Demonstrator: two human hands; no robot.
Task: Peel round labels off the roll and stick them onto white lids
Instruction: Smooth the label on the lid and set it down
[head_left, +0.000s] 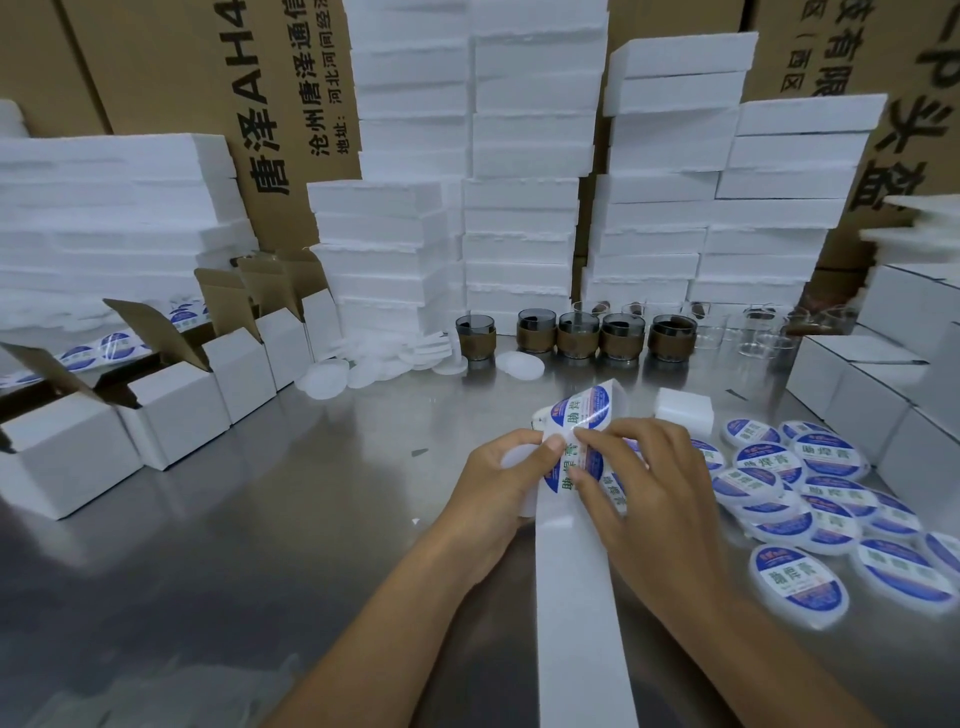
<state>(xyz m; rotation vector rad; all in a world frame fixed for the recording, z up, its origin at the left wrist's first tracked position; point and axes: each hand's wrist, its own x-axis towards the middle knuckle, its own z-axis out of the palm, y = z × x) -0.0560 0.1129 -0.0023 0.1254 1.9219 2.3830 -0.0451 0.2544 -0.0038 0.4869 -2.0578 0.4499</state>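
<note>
Hands meet over the middle of the shiny worktop (311, 519). A long white strip (576, 597) runs up from the near edge to them. The left hand (493, 488) curls round a white lid (513, 458), mostly hidden, and its thumb presses the strip down onto it. The right hand (654, 499) pinches a round blue label (566, 475) on the strip between thumb and first finger. One more label sits on the strip just above the fingers. Done lids (795, 582) with blue labels lie in a pile to the right, close to the right hand. Plain lids (332, 379) lie farther back, near brown jars (576, 338). Open white boxes (171, 410) stand in a row on the left. Foam blocks (519, 208) are stacked high behind.
</note>
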